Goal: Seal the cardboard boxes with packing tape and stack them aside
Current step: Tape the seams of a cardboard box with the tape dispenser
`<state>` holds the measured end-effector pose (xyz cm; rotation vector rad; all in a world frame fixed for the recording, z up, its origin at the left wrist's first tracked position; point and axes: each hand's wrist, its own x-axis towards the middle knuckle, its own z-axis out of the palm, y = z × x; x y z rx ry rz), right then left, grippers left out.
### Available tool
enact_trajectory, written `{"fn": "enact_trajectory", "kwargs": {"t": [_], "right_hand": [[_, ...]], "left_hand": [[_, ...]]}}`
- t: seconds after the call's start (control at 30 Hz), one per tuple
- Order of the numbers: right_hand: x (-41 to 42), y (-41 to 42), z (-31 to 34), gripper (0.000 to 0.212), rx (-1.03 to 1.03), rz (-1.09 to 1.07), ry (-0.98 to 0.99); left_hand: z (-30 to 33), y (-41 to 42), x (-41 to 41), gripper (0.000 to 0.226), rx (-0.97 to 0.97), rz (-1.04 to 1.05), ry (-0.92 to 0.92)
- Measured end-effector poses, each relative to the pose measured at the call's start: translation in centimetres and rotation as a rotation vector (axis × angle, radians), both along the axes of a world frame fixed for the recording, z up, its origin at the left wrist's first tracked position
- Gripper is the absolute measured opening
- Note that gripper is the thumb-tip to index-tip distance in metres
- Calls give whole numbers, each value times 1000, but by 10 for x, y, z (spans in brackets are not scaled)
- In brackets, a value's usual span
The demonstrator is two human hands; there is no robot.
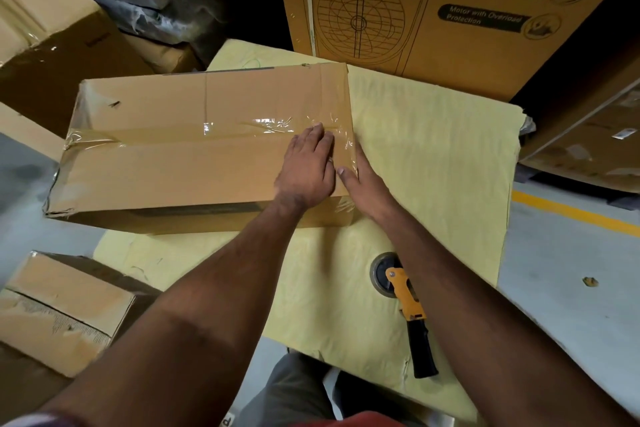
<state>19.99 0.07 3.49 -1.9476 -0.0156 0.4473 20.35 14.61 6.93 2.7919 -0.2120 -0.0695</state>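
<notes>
Dim warehouse light — glare on tape (273, 123), edges warped, blurred.

Bare forearms, a ring on the left grip (306, 168), grey trousers (291, 388), a red shirt hem.

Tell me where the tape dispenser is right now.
In the head view, the tape dispenser lies on the yellow sheet, lower right of centre, beside the right forearm, nearer the person than the cardboard box.

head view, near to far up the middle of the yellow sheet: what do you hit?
Tape dispenser → left hand flat on the taped box → big printed fan carton.
</notes>
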Motion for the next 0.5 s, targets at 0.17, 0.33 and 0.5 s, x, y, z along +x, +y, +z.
{"fn": "enact_trajectory", "kwargs": {"t": [0.17,0.33,0.5], "right_hand": [[-36,-4,0,56,-376,44,-376],[6,-1,20,58,-653,182,-428],[74,7,38,55,-727,247,-393]], "left_hand": [[-2,-1,-5,59,10,7,-24],[-9,1,-7,60,26,-10,-52],[-12,2,-8,62,69,-26,-69]]}}
